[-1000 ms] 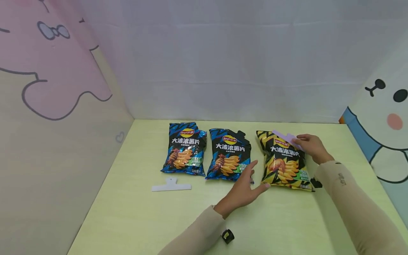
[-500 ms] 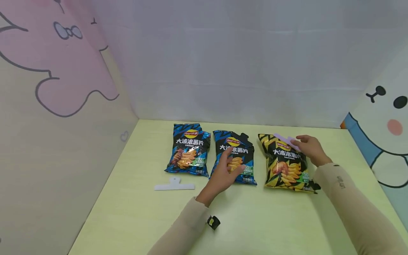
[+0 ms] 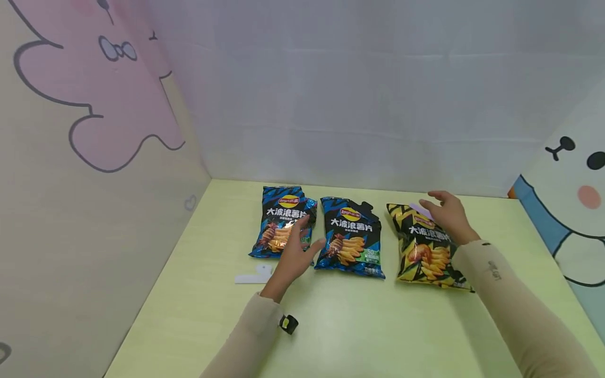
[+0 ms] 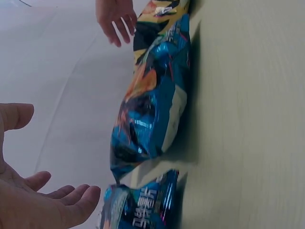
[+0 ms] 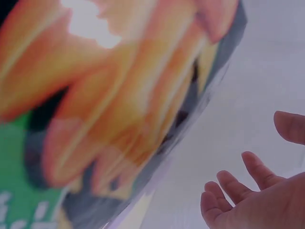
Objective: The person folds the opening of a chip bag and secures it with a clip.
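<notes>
My left hand [image 3: 292, 262] hovers with spread fingers, overlapping the lower right of the leftmost blue chip bag [image 3: 276, 212] in the head view. Nothing lies between its fingers in the left wrist view. A second blue chip bag [image 3: 347, 252] sits in the middle of the row. On the right, a yellow and black chip bag [image 3: 423, 257] has a pale purple bag clip [image 3: 420, 211] across its top edge. My right hand [image 3: 451, 218] is beside that clip, hiding part of it. Its fingers are parted and hold nothing in the right wrist view.
A white bag clip [image 3: 248, 279] lies on the pale yellow table [image 3: 359, 331], partly behind my left hand. A white curtain [image 3: 331, 105] closes off the back. Printed side walls [image 3: 142, 220] flank the table.
My left hand has moved left, from between the middle and yellow bags to the leftmost bag. My right hand has let go of the purple clip, which stays on the yellow bag.
</notes>
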`<state>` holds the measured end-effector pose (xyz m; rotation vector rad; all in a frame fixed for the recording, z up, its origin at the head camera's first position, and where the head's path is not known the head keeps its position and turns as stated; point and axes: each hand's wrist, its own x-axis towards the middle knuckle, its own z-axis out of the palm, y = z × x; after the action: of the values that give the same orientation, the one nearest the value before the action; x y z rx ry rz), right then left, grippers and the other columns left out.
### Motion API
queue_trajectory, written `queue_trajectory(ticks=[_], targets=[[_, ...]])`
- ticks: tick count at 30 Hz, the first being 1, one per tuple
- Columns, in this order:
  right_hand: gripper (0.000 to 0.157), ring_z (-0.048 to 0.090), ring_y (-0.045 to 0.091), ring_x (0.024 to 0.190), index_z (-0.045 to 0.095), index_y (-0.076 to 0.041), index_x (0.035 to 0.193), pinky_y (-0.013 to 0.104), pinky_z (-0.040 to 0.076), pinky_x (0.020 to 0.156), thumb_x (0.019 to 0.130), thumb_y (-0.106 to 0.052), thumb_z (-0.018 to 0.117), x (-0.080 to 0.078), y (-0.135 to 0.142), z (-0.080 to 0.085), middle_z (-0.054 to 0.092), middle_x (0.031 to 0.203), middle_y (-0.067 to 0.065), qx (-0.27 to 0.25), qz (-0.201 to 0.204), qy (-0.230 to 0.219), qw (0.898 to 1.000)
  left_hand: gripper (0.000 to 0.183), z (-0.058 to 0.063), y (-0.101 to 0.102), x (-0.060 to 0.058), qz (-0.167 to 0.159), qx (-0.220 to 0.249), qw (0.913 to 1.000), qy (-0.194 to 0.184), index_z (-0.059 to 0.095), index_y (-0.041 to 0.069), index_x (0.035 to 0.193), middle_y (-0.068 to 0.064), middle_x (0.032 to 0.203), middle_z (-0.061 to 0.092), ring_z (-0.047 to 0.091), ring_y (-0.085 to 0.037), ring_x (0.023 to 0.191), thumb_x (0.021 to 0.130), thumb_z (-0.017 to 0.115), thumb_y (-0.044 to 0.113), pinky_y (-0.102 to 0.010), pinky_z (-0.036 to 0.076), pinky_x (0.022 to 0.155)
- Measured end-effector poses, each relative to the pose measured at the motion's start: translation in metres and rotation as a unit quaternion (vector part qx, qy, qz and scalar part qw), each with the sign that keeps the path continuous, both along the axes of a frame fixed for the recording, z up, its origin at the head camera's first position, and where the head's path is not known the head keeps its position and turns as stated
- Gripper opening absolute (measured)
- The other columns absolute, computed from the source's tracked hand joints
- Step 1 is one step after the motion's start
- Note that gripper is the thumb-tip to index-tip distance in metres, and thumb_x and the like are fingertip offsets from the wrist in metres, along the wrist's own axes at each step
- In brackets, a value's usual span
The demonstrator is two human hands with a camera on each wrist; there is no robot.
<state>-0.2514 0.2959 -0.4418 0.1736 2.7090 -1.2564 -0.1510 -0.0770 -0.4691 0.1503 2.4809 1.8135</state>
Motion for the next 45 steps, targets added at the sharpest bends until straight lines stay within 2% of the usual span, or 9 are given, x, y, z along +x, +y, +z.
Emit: queue_trajectory(ticks=[5,11,14,20,24,33,41,45], targets=[[0.073,0.022,0.053,0.148,0.03,0.0,0.156,0.068,0.03,0.115,0.104,-0.048,0.047,-0.002,-0.021,0.004,0.023,0.164,0.028,-0.019,0.026,0.022,0.999,0.071,-0.002,-0.031,-0.002,0.047,-0.02,0.9987,0.005,0.025,0.012,0.158,-0.014,0.165,0.028,0.037,-0.041,0.148,0.1,0.063,0.029,-0.061,0.037,0.116],[0.068,0.029,0.05,0.147,0.033,-0.002,0.155,0.063,0.039,0.112,0.104,-0.045,0.049,-0.003,-0.045,0.004,0.028,0.162,0.027,-0.031,0.049,0.033,0.998,0.07,0.001,-0.054,-0.004,0.066,-0.01,0.9977,-0.008,0.024,0.01,0.157,-0.017,0.165,0.026,0.032,-0.042,0.151,0.101,0.062,0.025,-0.059,0.034,0.119],[0.065,0.033,0.048,0.146,0.037,-0.003,0.153,0.063,0.039,0.113,0.104,-0.044,0.05,-0.004,-0.059,0.004,0.032,0.161,0.026,-0.027,0.06,0.037,0.997,0.069,0.002,-0.06,-0.004,0.072,-0.009,0.9973,-0.007,0.024,0.01,0.157,-0.019,0.164,0.027,0.031,-0.042,0.151,0.101,0.062,0.025,-0.059,0.033,0.119],[0.06,0.036,0.046,0.145,0.043,-0.005,0.15,0.061,0.039,0.114,0.104,-0.042,0.052,-0.004,-0.088,0.003,0.036,0.159,0.024,-0.029,0.07,0.047,0.996,0.071,-0.002,-0.068,-0.004,0.083,-0.021,0.9963,0.006,0.023,0.009,0.157,-0.022,0.16,0.034,0.037,-0.04,0.148,0.101,0.061,0.029,-0.058,0.034,0.119],[0.057,0.037,0.046,0.144,0.046,-0.004,0.149,0.061,0.038,0.114,0.104,-0.039,0.054,-0.001,-0.104,0.006,0.037,0.158,0.024,-0.039,0.086,0.056,0.994,0.071,-0.005,-0.074,-0.004,0.087,-0.028,0.9957,0.013,0.023,0.007,0.158,-0.021,0.163,0.029,0.036,-0.042,0.148,0.102,0.061,0.029,-0.059,0.035,0.119],[0.053,0.041,0.041,0.141,0.049,-0.008,0.147,0.059,0.041,0.112,0.103,-0.037,0.057,0.005,-0.138,0.007,0.039,0.158,0.019,-0.084,0.112,0.052,0.989,0.07,-0.006,-0.087,-0.006,0.13,-0.041,0.9906,-0.008,0.025,0.01,0.157,-0.018,0.165,0.024,0.033,-0.044,0.149,0.101,0.062,0.03,-0.059,0.036,0.117],[0.05,0.053,0.039,0.132,0.048,-0.009,0.147,0.056,0.046,0.109,0.104,-0.034,0.056,0.01,-0.173,0.003,0.048,0.15,0.019,-0.127,0.143,0.038,0.981,0.069,-0.005,-0.095,-0.007,0.139,-0.054,0.9888,-0.014,0.027,0.01,0.156,-0.019,0.164,0.026,0.032,-0.044,0.149,0.1,0.062,0.03,-0.059,0.032,0.12],[0.048,0.049,0.037,0.135,0.05,-0.01,0.146,0.057,0.043,0.111,0.104,-0.033,0.056,0.014,-0.195,0.0,0.05,0.149,0.017,-0.12,0.141,0.026,0.982,0.07,-0.006,-0.102,-0.01,0.14,-0.062,0.988,-0.015,0.027,0.009,0.156,-0.018,0.164,0.026,0.033,-0.044,0.149,0.1,0.063,0.03,-0.058,0.032,0.121]])
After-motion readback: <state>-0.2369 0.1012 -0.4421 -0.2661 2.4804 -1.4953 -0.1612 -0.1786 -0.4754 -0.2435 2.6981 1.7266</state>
